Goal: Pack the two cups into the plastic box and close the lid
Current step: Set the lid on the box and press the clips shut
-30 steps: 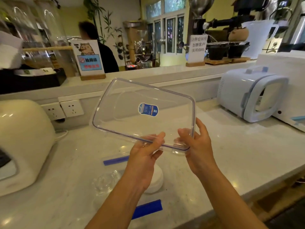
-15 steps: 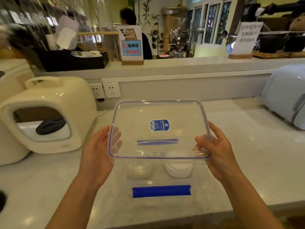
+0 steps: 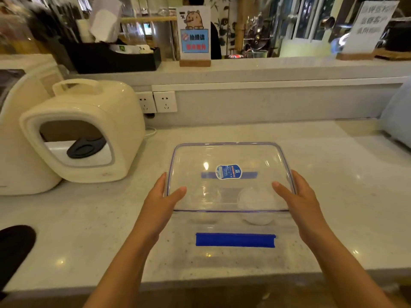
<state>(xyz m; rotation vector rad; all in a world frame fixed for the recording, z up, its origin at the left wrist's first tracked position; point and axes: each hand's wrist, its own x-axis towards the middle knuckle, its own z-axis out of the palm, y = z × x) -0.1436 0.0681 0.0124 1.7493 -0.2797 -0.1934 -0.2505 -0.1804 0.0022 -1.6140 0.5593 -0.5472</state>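
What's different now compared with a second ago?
The clear lid came down from a tilted hold to level, just above the cups. The left hand shifted from the near edge to the left side; the right hand grips the right side. The blue tape stayed put.

Your two forearms are showing bare from the lower edge of the picture up to the wrists, with no sleeve reaching into view. Your left hand (image 3: pixel 163 196) is wearing nothing: no glove, ring or band. Your right hand (image 3: pixel 297 196) is likewise going uncovered, with the wrist plain. The nails are looking short and unpainted where the thumbs are showing. Both arms are looking slender.
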